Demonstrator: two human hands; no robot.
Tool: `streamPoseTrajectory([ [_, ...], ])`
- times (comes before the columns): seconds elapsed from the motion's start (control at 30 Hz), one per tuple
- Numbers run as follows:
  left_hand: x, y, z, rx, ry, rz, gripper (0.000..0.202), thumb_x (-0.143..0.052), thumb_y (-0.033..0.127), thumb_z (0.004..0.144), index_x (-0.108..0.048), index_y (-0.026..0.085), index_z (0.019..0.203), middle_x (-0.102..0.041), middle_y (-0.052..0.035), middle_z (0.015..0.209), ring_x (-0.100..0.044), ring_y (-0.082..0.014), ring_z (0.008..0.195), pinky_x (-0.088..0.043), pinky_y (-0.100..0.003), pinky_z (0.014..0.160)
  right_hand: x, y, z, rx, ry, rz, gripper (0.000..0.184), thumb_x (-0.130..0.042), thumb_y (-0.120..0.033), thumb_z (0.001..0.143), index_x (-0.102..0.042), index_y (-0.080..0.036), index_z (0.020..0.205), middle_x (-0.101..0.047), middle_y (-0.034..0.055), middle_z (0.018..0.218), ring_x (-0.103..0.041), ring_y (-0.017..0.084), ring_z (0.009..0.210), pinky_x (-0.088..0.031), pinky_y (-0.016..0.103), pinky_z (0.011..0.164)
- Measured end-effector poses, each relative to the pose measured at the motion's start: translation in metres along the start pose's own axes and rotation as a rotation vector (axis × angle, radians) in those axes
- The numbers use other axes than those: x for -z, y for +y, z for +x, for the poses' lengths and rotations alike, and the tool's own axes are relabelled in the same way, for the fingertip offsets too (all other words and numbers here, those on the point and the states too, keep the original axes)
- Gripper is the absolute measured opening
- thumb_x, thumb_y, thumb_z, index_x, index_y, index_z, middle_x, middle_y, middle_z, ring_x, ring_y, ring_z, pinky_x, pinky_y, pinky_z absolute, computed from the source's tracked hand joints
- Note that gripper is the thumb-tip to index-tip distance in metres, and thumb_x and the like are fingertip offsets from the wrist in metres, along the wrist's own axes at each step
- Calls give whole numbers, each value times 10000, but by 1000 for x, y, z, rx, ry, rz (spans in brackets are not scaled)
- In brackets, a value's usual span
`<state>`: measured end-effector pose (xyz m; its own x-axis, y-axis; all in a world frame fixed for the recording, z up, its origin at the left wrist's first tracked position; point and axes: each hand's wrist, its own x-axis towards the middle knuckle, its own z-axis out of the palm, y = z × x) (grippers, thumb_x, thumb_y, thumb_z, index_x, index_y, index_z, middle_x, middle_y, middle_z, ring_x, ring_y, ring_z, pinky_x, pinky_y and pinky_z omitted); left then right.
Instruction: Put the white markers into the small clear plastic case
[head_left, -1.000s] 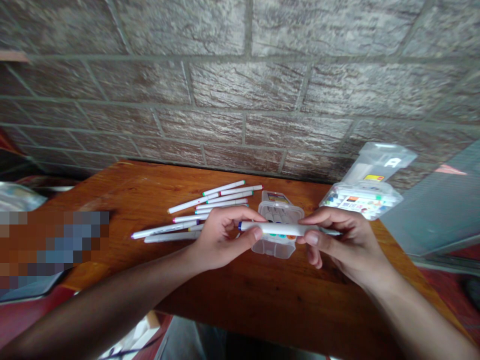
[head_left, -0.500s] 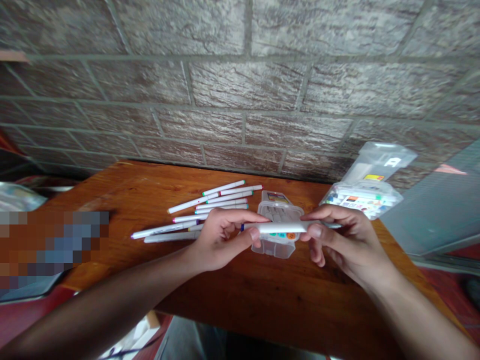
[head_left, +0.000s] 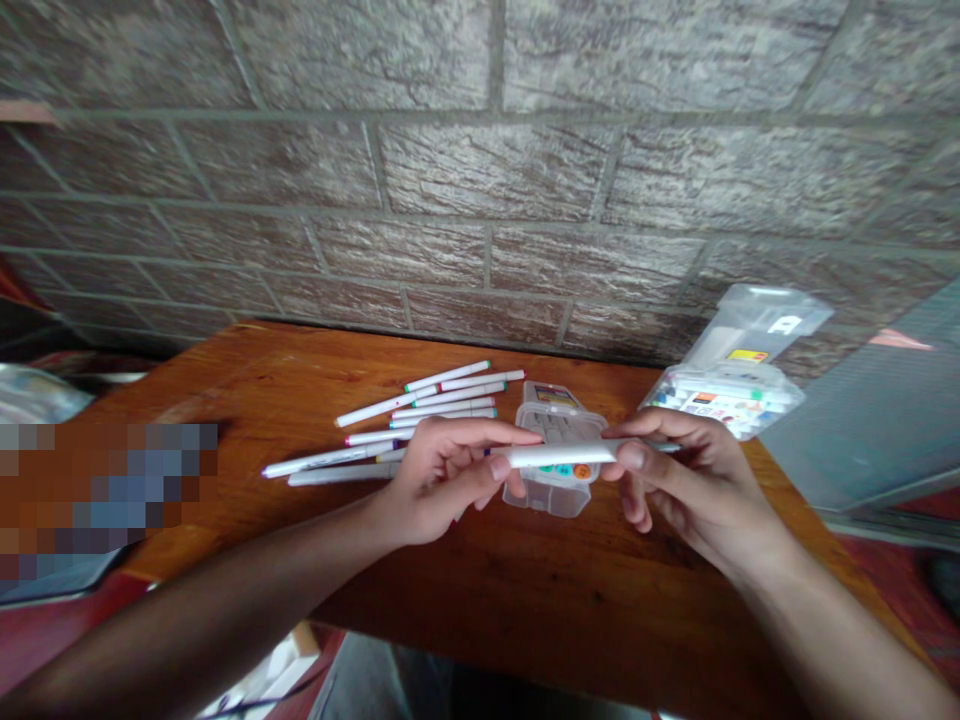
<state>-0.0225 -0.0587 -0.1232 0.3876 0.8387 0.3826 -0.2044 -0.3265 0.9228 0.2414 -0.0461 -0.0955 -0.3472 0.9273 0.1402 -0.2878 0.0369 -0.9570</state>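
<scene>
A white marker pen point(head_left: 559, 455) lies level between my two hands, held above the table. My left hand point(head_left: 442, 475) pinches its left end, where a bit of dark blue shows. Thumb and fingers of my right hand point(head_left: 675, 470) close on its other end, and a greyish tip sticks out past them. Behind and below the marker stands a small clear plastic case point(head_left: 551, 495) with its lid tipped back and coloured round marker ends inside. To the left, several white markers point(head_left: 442, 405) with coloured ends are spread on the wooden table point(head_left: 525, 590).
A second clear case point(head_left: 724, 395), lid raised and markers inside, stands at the table's right rear edge. A rough stone-block wall point(head_left: 450, 170) rises behind the table. At the far left is a blurred-out patch. A grey panel point(head_left: 885, 400) stands on the right.
The marker has turned slightly and slid a little in my fingers. My left fingers have shifted slightly; both hands otherwise stay in place.
</scene>
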Motion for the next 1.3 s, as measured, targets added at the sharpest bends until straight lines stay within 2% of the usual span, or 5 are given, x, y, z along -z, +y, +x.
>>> streamPoseTrajectory([
  [0.2, 0, -2, 0, -20, -18, -105, 295, -698, 276, 1018, -791, 204, 1289, -812, -97, 834, -574, -68, 515, -424, -157, 446, 0, -1, -1, -8, -4, 2, 119, -908, -295, 837, -849, -224, 912, -812, 11, 715, -698, 121, 423, -577, 173, 373],
  [0.5, -1, -3, 2, -59, -45, -159, 312, -680, 294, 1027, -789, 174, 1294, -818, -117, 847, -570, -70, 519, -429, -178, 464, -3, -2, -1, -25, 17, 11, 148, -926, -315, 814, -847, -215, 887, -808, 13, 705, -688, 118, 414, -576, 172, 369],
  [0.67, -1, -2, 1, -65, -46, -159, 328, -680, 308, 1025, -786, 170, 1303, -822, -126, 855, -569, -75, 518, -427, -182, 460, -8, -6, -3, -43, 82, 2, 196, -955, -340, 771, -838, -204, 849, -796, 10, 685, -671, 108, 405, -565, 162, 366],
  [0.9, -1, -2, 2, -68, -51, -162, 338, -678, 331, 1027, -787, 166, 1300, -823, -130, 850, -563, -78, 513, -420, -183, 454, -1, 0, -1, -19, -1, 22, 133, -921, -301, 818, -842, -219, 889, -809, 13, 707, -692, 123, 414, -572, 172, 368],
  [1.3, -1, -4, 1, -69, -34, -140, 325, -683, 305, 1025, -784, 182, 1309, -820, -136, 848, -564, -80, 499, -407, -189, 453, -5, -3, -1, -25, 40, 16, 151, -931, -315, 803, -833, -212, 854, -801, 8, 692, -680, 116, 406, -562, 166, 365],
])
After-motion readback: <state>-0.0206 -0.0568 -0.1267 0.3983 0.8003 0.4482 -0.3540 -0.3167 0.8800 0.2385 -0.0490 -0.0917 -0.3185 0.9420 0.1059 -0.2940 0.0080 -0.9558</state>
